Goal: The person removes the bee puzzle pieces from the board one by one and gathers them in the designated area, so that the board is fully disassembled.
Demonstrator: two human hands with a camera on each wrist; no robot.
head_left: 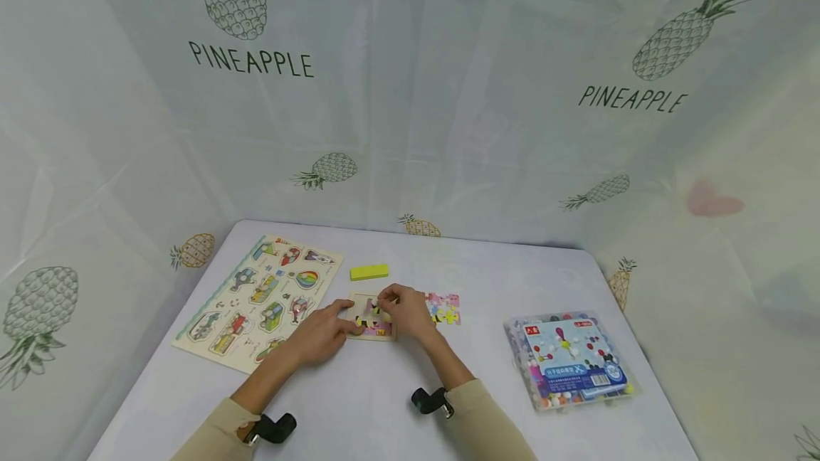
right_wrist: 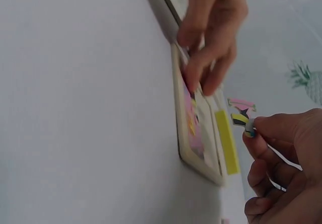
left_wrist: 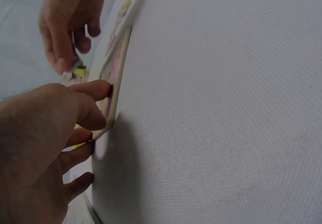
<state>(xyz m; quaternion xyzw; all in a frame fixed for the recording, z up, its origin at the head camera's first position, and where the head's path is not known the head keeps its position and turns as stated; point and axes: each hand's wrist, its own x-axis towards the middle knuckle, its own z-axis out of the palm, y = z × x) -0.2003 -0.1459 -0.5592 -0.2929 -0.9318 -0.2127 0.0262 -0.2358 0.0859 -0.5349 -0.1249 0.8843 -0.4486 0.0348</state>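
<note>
A small jigsaw puzzle board (head_left: 379,338) with a pale wooden rim lies on the table, with several pieces fitted along its near part. My left hand (head_left: 320,336) rests at its left side, thumb and forefinger spread and touching the board. Over the board, my right hand (head_left: 410,313) pinches a jigsaw puzzle piece between thumb and forefinger. In the right wrist view that puzzle piece (right_wrist: 241,117), pink, yellow and black, is tilted and held clear of the board. Loose puzzle pieces (head_left: 446,309) lie right of the board, partly hidden by the right hand.
Behind the board lies a yellow block (head_left: 369,272). A large wooden picture board (head_left: 256,304) with vehicle shapes covers the table's left side. On the right stands a clear plastic box (head_left: 570,361) of coloured parts. A pineapple-print curtain (head_left: 435,91) hangs behind the white table (head_left: 359,404).
</note>
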